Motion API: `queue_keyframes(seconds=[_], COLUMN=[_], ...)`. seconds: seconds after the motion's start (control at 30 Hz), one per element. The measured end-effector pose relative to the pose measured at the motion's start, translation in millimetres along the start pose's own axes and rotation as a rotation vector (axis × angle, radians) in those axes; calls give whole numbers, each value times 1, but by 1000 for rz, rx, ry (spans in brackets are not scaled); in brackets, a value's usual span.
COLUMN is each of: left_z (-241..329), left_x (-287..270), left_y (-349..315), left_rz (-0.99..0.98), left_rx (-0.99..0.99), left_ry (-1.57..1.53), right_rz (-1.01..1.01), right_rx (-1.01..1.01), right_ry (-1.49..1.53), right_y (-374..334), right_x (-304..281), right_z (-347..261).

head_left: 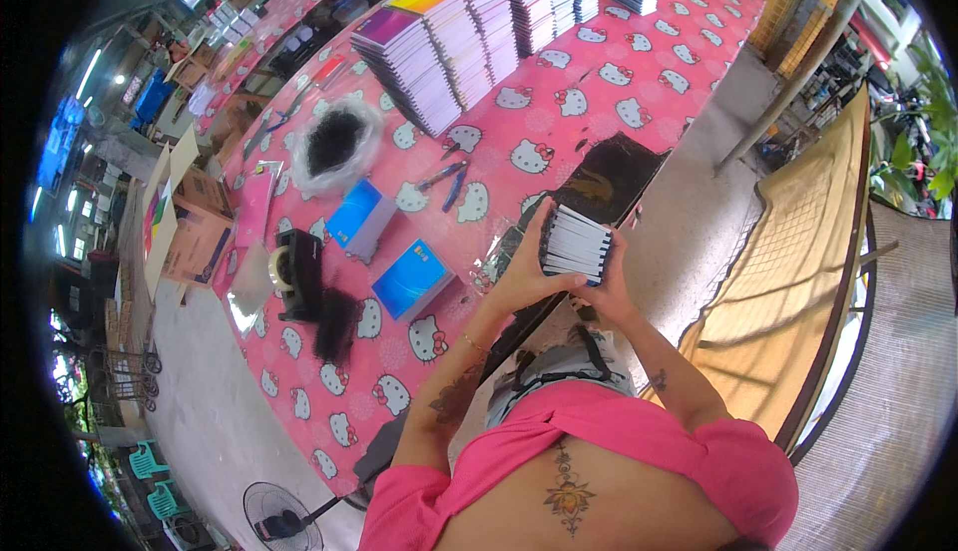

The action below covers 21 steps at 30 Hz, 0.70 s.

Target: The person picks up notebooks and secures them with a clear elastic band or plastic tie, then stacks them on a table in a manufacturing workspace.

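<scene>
A small stack of notebooks (577, 242) with black bound edges is held upright between both my hands, white page edges facing up. My left hand (529, 270) is wrapped around its left side, the thumb along the near edge. My right hand (612, 286) grips the other side. Under and behind them, a black mat or sheet (609, 182) covers the table's edge. To the left lie a blue-covered stack of small notebooks (411, 278) and another blue notebook stack (357, 218). Pliers with blue handles (454, 187) rest beyond them.
On the pink patterned table (399, 346) stand tall notebook stacks (429, 57), a clear bag of black binding pieces (337, 142), a black tape dispenser (297, 274) and a black bundle (339, 326). A cardboard box (200, 232) is at left, a standing fan (282, 519) lower left.
</scene>
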<state>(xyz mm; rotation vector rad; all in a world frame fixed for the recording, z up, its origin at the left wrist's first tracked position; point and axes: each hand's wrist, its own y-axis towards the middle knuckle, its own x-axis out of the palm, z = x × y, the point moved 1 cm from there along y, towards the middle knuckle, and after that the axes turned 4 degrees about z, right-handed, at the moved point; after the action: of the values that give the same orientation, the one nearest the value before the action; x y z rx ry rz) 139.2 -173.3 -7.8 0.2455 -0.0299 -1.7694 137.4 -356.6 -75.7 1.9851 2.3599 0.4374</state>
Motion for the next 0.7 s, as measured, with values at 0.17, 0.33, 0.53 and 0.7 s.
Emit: queue_keyframes(seconds=[0.17, 0.33, 0.53, 0.7], left_z=[-29, -37, -15, -20], left_x=[2, 7, 22, 15], left_y=[-3, 11, 29, 34], left_rz=[-7, -4, 250, 409], left_rx=[-60, -51, -192, -411], left_ry=[-175, -214, -315, -568], right_rz=[-30, -111, -173, -550], right_rx=[7, 12, 250, 667], right_ry=[-38, -145, 95, 133], right_y=[1, 6, 54, 154], right_x=[3, -12, -13, -33], right_z=[-7, 10, -25, -32])
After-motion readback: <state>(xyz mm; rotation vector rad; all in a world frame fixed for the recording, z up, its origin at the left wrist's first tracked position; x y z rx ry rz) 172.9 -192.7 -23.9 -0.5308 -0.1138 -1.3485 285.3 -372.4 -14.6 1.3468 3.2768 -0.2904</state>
